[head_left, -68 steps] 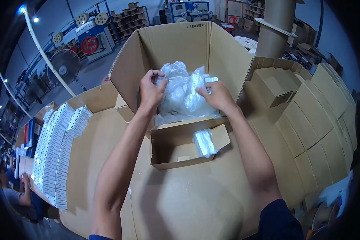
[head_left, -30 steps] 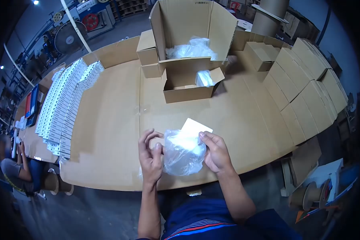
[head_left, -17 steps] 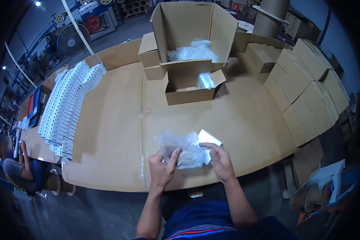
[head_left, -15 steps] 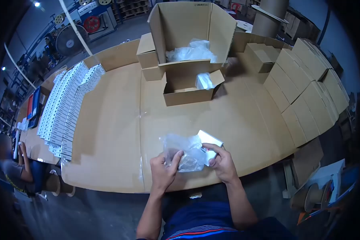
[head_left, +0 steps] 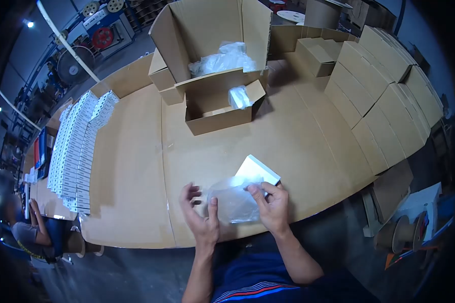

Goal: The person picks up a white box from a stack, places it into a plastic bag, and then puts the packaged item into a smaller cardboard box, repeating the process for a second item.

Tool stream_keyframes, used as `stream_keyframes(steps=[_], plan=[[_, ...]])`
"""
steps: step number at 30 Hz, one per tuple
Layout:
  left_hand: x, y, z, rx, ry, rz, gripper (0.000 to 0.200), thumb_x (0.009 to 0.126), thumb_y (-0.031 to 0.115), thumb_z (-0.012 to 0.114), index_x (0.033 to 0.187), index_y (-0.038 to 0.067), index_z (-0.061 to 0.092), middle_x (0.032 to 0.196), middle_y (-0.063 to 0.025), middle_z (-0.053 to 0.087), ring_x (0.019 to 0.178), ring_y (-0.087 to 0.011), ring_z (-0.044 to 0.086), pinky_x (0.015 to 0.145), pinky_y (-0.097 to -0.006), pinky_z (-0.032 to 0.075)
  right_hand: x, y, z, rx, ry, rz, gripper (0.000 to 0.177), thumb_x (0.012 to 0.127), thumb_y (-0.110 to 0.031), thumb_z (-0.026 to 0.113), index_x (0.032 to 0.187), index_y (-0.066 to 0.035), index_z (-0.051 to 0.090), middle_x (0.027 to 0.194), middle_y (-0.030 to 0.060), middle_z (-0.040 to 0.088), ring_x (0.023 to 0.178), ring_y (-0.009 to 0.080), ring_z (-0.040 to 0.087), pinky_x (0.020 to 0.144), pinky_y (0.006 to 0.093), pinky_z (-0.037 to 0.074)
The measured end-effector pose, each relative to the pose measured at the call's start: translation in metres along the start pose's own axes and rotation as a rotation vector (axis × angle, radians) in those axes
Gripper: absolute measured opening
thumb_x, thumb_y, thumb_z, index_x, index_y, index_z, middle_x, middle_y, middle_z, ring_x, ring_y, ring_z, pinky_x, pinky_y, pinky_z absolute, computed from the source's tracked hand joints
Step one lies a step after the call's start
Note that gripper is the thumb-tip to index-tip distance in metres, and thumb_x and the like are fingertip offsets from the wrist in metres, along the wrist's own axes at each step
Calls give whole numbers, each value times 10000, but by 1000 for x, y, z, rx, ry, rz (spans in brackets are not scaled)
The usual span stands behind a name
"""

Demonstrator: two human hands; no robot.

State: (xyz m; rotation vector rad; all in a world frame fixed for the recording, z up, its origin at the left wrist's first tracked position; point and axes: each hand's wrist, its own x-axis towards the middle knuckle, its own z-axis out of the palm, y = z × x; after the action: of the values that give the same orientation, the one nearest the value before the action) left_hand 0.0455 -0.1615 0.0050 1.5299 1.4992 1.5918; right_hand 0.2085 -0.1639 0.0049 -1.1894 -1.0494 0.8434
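Observation:
A clear plastic bag (head_left: 233, 206) hangs flat and spread out near the front edge of the table. Thumb and fingers of my right hand (head_left: 275, 208) pinch its upper right edge. Just beyond the bag, a white box (head_left: 258, 169) is tilted, its near part covered by the plastic and its right end close to my right fingers. My left hand (head_left: 202, 217) is at the bag's left side with its fingers spread apart and the thumb beside the plastic.
An open carton (head_left: 220, 123) containing a wrapped item stands ahead, before a larger box (head_left: 212, 30) of plastic bags. White boxes (head_left: 73, 151) stand in rows at left; brown cartons (head_left: 374, 96) are stacked at right. A person (head_left: 30, 227) sits at far left.
My left hand has let go of the bag and opened. The bag, crumpled before, is now spread flatter in my right hand. The view has shifted slightly, moving the cartons left and up.

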Motion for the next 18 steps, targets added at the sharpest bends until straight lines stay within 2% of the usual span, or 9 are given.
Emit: stream_keyframes(steps=[2, 3, 6, 7, 10, 11, 14, 15, 18], plan=[[10, 10, -10, 310, 81, 356, 458, 890, 107, 762, 1303, 19, 585, 1221, -157, 575, 1089, -256, 576, 878, -357, 476, -2, 8, 0, -76, 60, -14, 211, 903, -186, 804, 950, 17, 772, 912, 132, 701, 844, 193, 629, 709, 322, 497], [15, 20, -10, 312, 33, 447, 559, 749, 42, 842, 1266, 50, 631, 1137, -150, 613, 1035, -313, 597, 901, -384, 476, -2, 10, 1, -94, 68, -26, 209, 890, -179, 812, 945, 18, 769, 927, 143, 699, 850, 211, 639, 720, 330, 505], [23, 44, -6, 429, -190, 562, 448, 745, 69, 851, 1156, 60, 675, 1071, -127, 635, 1022, -310, 603, 908, -408, 470, -2, 13, 4, -150, 80, -65, 201, 861, -153, 828, 937, 21, 762, 972, 174, 694, 870, 265, 663, 752, 353, 524], [28, 50, 2, 419, -214, 515, 313, 744, 58, 843, 1020, 60, 694, 991, -87, 657, 980, -293, 621, 894, -415, 473, -1, 12, 5, -171, 80, -85, 195, 858, -143, 826, 938, 22, 761, 988, 183, 691, 879, 281, 669, 762, 360, 528], [34, 35, 8, 393, -354, 452, 227, 777, 45, 815, 967, 66, 693, 964, -60, 672, 951, -268, 635, 884, -413, 468, -3, 6, 5, -235, 40, -121, 194, 851, -133, 826, 942, 23, 757, 1032, 201, 682, 903, 305, 679, 788, 371, 535], [36, 33, 8, 390, -363, 465, 154, 821, 30, 776, 929, 48, 666, 920, -63, 687, 901, -275, 653, 845, -417, 480, 1, 3, 6, -255, 22, -141, 196, 849, -134, 827, 943, 23, 756, 1046, 206, 679, 911, 309, 682, 796, 373, 537], [42, 23, 4, 235, -465, 275, 84, 880, 22, 720, 926, 22, 650, 884, -101, 698, 846, -291, 670, 779, -410, 509, 4, -12, 1, -393, -121, -3, 200, 855, -80, 816, 961, 68, 733, 1097, 181, 629, 971, 249, 649, 830, 324, 519], [46, 17, 3, 172, -468, 282, 64, 977, 35, 614, 940, -11, 590, 792, -131, 704, 709, -255, 681, 665, -371, 526, 7, -9, -1, -375, -172, -92, 192, 856, -101, 811, 958, 47, 743, 1077, 193, 641, 962, 280, 656, 821, 340, 519], [57, 15, -3, -11, -442, -91, 107, 1030, 69, 548, 955, -8, 545, 735, -156, 702, 591, -260, 664, 579, -371, 505, 6, -7, -11, -414, -300, -124, 173, 864, -105, 800, 937, 40, 741, 1091, 201, 645, 971, 305, 660, 826, 362, 521]])
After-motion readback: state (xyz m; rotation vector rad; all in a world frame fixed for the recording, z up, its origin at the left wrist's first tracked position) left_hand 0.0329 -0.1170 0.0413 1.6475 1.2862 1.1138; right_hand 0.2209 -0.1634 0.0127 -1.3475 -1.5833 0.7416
